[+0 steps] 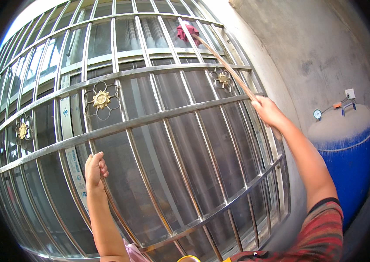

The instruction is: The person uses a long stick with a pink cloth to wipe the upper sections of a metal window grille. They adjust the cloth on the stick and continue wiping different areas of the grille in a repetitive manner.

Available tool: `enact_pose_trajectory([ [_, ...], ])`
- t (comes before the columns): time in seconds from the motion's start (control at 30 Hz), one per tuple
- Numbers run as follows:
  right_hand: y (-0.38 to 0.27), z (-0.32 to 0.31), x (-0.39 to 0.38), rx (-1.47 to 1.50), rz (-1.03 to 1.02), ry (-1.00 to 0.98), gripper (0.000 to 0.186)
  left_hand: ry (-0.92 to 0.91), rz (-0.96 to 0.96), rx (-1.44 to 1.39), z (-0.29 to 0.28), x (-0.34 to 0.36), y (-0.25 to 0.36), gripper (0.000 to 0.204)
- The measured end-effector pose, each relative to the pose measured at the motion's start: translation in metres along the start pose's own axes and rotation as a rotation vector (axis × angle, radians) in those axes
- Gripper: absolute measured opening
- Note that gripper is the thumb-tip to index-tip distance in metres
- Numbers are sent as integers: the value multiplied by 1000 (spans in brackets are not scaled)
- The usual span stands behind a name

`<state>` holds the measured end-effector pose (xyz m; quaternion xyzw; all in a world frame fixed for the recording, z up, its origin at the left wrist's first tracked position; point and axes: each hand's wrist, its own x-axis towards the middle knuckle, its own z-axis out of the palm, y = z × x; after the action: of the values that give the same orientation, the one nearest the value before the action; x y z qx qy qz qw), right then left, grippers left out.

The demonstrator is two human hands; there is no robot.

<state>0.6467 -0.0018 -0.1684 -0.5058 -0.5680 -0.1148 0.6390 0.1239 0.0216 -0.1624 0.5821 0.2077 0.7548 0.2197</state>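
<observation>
My right hand [269, 112], arm stretched up and forward, is closed around a long wooden stick [226, 65]. At the stick's far upper end, a dark red cloth [187, 32] is bunched near the upper window pane, among the bars. A bar seems to cross in front of part of the cloth. My left hand [95, 169] is wrapped around an upright bar of the stainless steel window grille [167, 115], below its middle rail. Behind the grille is the window glass [150, 144], with curtains visible through the upper panes.
Gold flower ornaments [101, 99] sit between the grille's rails. On the right stands a blue tank [346, 157] with a dusty top and a round pressure gauge [317, 114], against a grey plaster wall [298, 56]. A white socket plate [349, 93] is on that wall.
</observation>
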Motion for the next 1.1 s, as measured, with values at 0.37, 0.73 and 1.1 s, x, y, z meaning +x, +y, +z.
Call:
enact_pose_trajectory([
  [0.37,-59,85,131,16,203,132,39,20,13,23,2,-1,0,20],
  [0.73,-5,71,15,296,149,-42,27,35,12,29,0,3,-3,20],
  [1.1,26,37,-65,487,110,-158,28,11,-25,10,-3,1,0,16],
])
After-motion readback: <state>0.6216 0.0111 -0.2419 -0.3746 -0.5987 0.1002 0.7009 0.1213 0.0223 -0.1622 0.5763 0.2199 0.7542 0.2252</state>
